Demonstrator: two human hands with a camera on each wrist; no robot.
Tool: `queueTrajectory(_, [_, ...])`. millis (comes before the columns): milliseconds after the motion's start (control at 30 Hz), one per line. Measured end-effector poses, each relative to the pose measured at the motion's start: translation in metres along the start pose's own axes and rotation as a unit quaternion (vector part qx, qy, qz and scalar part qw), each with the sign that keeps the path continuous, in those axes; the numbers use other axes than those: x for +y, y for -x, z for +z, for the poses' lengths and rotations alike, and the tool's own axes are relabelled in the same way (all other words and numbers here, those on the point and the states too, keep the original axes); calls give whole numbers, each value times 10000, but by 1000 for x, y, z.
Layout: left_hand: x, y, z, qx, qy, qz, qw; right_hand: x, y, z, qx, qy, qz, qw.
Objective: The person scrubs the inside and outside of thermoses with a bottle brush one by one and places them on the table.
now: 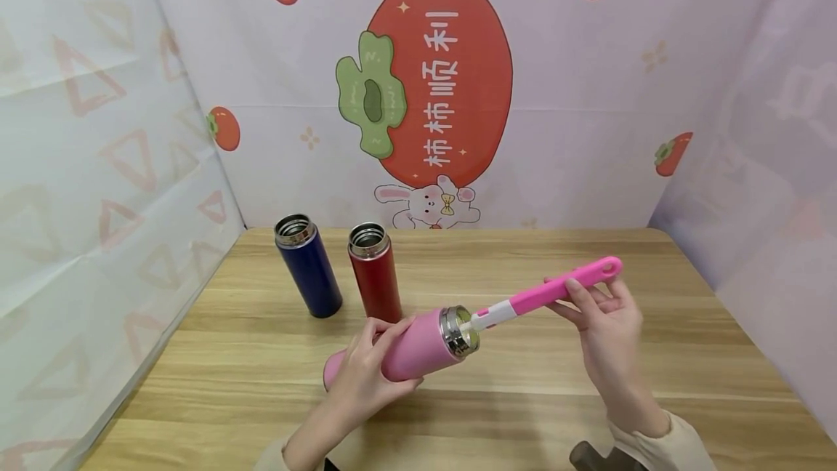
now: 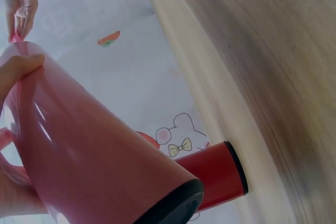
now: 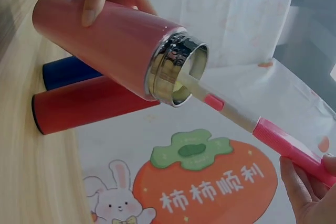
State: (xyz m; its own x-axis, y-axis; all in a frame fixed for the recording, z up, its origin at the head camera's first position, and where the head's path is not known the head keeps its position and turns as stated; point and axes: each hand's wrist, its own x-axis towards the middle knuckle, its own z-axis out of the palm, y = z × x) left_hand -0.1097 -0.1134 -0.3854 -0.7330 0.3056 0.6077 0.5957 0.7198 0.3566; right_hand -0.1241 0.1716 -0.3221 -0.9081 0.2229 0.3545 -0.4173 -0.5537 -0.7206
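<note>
My left hand grips a pink flask around its middle and holds it tilted above the wooden table, steel mouth pointing up to the right. My right hand pinches the pink handle of a bottle brush. The brush's white stem runs into the flask's mouth, and its head is hidden inside. The left wrist view shows the pink flask close up with its black base toward the camera.
A navy flask and a red flask stand upright with open mouths at the back left of the table. Patterned fabric walls close in the left, back and right sides.
</note>
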Motion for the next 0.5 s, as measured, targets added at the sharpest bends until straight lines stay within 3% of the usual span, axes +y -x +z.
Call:
queueTrajectory(267, [-5,2,-6,-107,-129,-7,9999,-7,-5,-5,368,-372,-50,9986])
queueTrajectory(500, [-10,4,-6,65,-334,201,9992,-9,-8,-9,491,-533,-86,9973])
